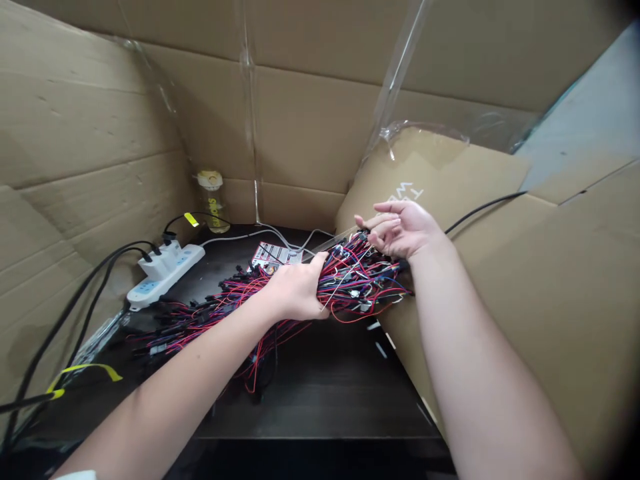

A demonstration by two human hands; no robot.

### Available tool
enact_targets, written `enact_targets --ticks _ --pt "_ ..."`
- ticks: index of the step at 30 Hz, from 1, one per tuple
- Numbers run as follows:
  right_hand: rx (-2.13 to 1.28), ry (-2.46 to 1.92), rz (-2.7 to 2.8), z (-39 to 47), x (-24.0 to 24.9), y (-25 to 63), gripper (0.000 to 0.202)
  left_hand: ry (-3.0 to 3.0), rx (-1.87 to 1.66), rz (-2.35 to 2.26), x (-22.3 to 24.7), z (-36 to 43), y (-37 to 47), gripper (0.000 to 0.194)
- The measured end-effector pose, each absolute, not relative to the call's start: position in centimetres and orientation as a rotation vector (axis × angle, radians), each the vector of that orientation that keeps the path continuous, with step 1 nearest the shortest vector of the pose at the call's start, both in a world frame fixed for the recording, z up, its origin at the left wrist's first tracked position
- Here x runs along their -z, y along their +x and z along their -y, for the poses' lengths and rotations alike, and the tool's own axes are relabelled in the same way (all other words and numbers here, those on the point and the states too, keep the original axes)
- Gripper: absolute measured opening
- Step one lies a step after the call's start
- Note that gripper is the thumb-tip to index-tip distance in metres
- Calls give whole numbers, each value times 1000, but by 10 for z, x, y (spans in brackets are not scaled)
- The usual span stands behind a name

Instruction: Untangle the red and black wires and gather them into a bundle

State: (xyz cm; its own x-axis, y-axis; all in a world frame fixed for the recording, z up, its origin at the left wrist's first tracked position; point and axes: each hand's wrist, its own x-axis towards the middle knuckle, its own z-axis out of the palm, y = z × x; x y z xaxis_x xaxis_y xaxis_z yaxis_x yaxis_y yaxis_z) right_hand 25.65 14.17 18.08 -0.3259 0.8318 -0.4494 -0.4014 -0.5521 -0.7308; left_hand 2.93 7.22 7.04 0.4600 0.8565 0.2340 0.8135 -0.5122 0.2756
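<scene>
A thick bundle of thin red, blue, black and white wires (pixel 235 303) with small connectors lies across the dark table. My left hand (pixel 295 290) is wrapped around its middle, thumb on the far side. At the bundle's right end, my right hand (pixel 400 230) is turned palm inward with curled fingers. A straight, thin white strand (pixel 346 279) runs from beside my left hand up to my right fingertips, which appear to pinch it. Whether it is a wire or a tie I cannot tell.
A white power strip (pixel 165 277) with plugged-in black cables stands at the left. Behind are a clear bottle (pixel 214 203) with a yellowish lid and a printed sheet (pixel 275 255). Cardboard walls (pixel 300 127) enclose the dark table (pixel 320 393); a cardboard panel (pixel 480 200) rises at right.
</scene>
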Motion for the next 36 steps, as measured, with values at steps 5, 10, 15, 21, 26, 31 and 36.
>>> enact_targets --ticks 5,10,15,21,26,31,36 --pt "-2030 -1110 594 -156 -175 248 26 2610 -508 -1486 -68 -67 32 110" --pt "-1907 -1030 674 -150 -171 250 13 2443 -641 -1493 -77 -71 19 108" --pt "-1711 -907 596 -126 -167 261 28 2352 -772 -1381 -90 -81 0 107" --pt "-1670 -929 608 -78 -170 273 21 2353 -820 -1393 -91 -93 -8 102" --pt "-1468 -1080 898 -30 -181 263 33 2323 -794 -1507 -89 -100 -4 98" --pt "-1441 -1089 1004 -11 -173 249 30 2272 -888 -1485 -88 -106 -5 100" --pt "-1309 -906 1200 -15 -117 251 28 2275 -994 -1322 -87 -114 -13 97"
